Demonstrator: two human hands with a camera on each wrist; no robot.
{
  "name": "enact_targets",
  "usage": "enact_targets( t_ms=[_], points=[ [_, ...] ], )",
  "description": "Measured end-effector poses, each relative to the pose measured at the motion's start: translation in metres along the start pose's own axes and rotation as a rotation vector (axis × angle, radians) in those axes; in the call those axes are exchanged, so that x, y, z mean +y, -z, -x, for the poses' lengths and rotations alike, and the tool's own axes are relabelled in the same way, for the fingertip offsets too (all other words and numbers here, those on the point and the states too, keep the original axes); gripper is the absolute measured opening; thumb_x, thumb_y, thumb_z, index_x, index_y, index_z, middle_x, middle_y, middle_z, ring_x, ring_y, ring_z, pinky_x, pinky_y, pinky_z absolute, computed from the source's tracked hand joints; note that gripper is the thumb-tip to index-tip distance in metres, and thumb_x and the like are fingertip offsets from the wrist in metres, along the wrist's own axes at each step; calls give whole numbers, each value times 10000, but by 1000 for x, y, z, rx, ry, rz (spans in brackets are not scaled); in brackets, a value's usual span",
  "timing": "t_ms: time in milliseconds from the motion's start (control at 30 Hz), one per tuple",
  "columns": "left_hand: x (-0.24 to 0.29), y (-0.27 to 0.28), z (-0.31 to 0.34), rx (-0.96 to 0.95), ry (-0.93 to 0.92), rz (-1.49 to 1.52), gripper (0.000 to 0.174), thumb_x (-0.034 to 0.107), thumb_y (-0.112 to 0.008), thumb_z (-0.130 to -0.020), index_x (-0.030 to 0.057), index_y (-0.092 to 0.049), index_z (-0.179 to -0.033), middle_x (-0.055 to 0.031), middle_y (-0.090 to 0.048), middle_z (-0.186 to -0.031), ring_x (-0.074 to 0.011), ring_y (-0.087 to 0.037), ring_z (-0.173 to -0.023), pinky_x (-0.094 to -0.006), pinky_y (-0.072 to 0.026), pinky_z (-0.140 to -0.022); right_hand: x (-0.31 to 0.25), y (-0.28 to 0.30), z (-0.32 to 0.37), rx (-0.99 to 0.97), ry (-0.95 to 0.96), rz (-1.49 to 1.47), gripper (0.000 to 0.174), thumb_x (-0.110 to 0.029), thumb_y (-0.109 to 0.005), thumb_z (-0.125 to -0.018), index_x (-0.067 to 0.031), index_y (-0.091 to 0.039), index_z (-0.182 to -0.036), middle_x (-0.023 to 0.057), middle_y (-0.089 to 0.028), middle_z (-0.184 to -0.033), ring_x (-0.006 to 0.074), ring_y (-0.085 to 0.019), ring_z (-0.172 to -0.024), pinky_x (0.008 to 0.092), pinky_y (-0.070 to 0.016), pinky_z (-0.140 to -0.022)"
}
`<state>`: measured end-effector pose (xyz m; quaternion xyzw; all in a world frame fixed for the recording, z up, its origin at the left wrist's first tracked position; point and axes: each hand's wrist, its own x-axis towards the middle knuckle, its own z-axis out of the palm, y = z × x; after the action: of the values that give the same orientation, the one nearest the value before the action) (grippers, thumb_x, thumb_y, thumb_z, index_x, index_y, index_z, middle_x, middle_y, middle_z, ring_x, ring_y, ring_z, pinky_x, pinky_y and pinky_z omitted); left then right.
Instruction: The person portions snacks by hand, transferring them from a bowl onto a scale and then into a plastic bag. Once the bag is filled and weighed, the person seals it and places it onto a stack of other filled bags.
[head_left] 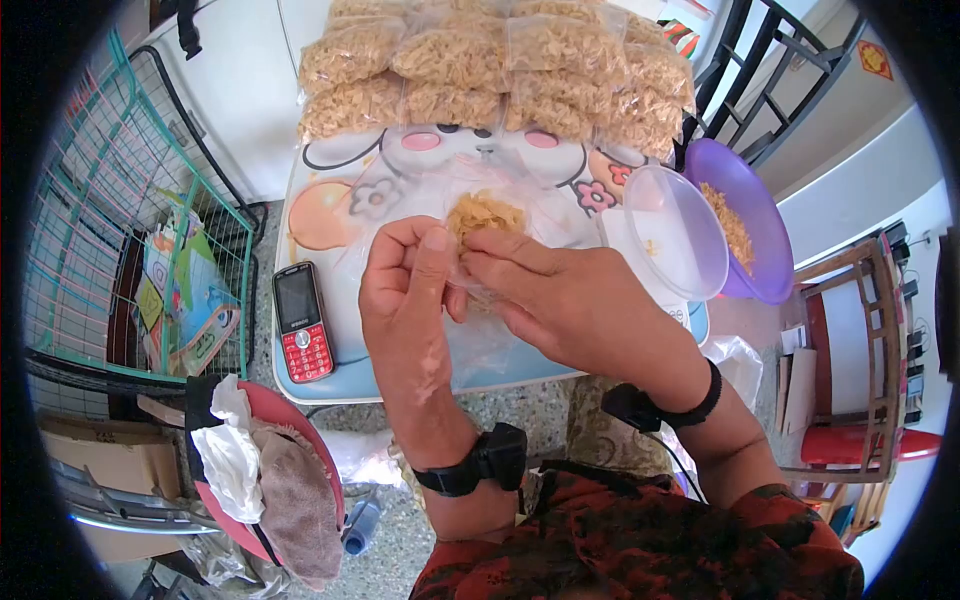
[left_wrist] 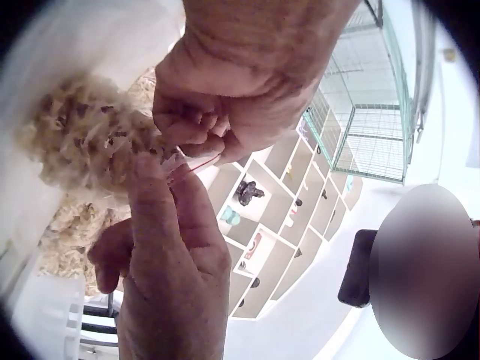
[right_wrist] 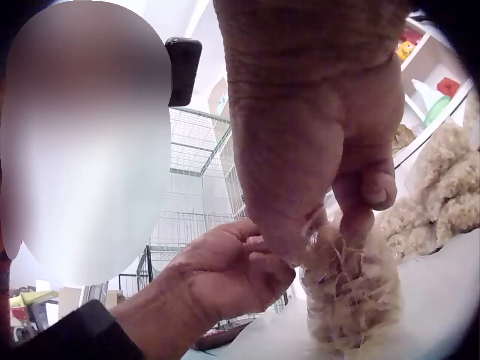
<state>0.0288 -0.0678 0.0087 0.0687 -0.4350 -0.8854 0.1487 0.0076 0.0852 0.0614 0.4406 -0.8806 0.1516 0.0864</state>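
A clear plastic bag of pale tan dried flakes (head_left: 487,213) stands on the table between both hands. My left hand (head_left: 408,290) pinches the near edge of its mouth between thumb and curled fingers. From the other side my right hand (head_left: 570,295) grips the same edge, its fingertips close to the left thumb. A thin red line runs along the bag's edge between the fingers in the left wrist view, where the flakes (left_wrist: 86,142) bulge beside them. The right wrist view shows the filled bag (right_wrist: 352,296) upright below the right fingertips.
Several filled bags (head_left: 455,60) are stacked at the table's back. A red keypad phone (head_left: 303,322) lies at the left edge. On the right are a clear plastic bowl (head_left: 675,235) and a purple basin (head_left: 770,235) holding loose flakes. A green wire cage (head_left: 245,290) stands left of the table.
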Motion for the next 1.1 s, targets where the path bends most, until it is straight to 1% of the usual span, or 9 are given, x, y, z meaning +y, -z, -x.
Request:
enact_targets(
  t_ms=[100,233,300,400,500,700,800,900,1100],
  points=[
    [-1,-1,0,-24,-9,3,148,204,-613,-944,68,-571,-983,15,-493,-671,-64,-397,-510,-203,-286,-451,0,2,-2,-97,-35,30,295,-126,-594,-832,-72,-575,-1121,79,-605,-1211,304,-672,-733,396,-551,-558],
    [3,-2,0,80,-11,8,134,192,-606,-946,68,-560,-964,19,-478,-664,-64,-382,-501,-206,-283,-447,-1,3,3,114,18,-37,234,-102,-589,-828,-71,-581,-1060,109,-573,-1246,301,-671,-761,387,-559,-561],
    [7,-3,1,87,-29,37,143,184,-616,-943,52,-561,-953,16,-496,-655,-59,-397,-501,-199,-312,-452,-3,7,7,186,9,-73,189,-94,-590,-825,-66,-582,-1012,122,-555,-1266,291,-672,-788,380,-561,-559],
    [9,-8,5,76,-45,53,150,186,-618,-944,49,-557,-949,12,-502,-646,-58,-406,-501,-196,-329,-456,6,5,15,218,-17,-86,245,-6,-678,-761,-82,-633,-990,111,-563,-1253,207,-656,-661,294,-534,-550],
    [8,-14,9,30,-86,44,151,193,-611,-951,53,-553,-959,8,-503,-650,-61,-412,-507,-198,-334,-459,4,12,20,231,-33,-84,124,-87,-621,-824,-57,-566,-931,110,-544,-1262,261,-667,-819,356,-554,-563],
    [25,-30,29,39,-177,43,109,187,-567,-968,82,-538,-955,17,-481,-665,-66,-394,-506,-207,-290,-438,-7,20,33,503,-45,-272,202,-45,-688,-770,-59,-556,-922,135,-508,-1282,264,-644,-813,343,-543,-642],
    [36,-42,46,-17,-193,11,115,194,-556,-971,82,-535,-949,12,-497,-676,-66,-394,-503,-206,-293,-438,-17,33,46,521,-117,-359,219,-32,-697,-760,-57,-558,-927,153,-496,-1295,265,-638,-824,352,-539,-695],
    [45,-52,65,-116,-163,-10,138,195,-559,-977,63,-535,-943,0,-523,-698,-63,-414,-524,-197,-321,-465,-27,45,60,494,-209,-490,219,-48,-708,-768,-53,-564,-933,152,-518,-1263,269,-643,-833,360,-533,-713],
    [47,-74,102,-195,-54,-130,170,222,-540,-985,79,-515,-895,0,-510,-685,-69,-389,-485,-210,-307,-432,-27,54,93,512,-229,-638,200,-71,-726,-788,-50,-580,-923,119,-590,-1072,178,-599,-726,273,-495,-613]
  ],
)
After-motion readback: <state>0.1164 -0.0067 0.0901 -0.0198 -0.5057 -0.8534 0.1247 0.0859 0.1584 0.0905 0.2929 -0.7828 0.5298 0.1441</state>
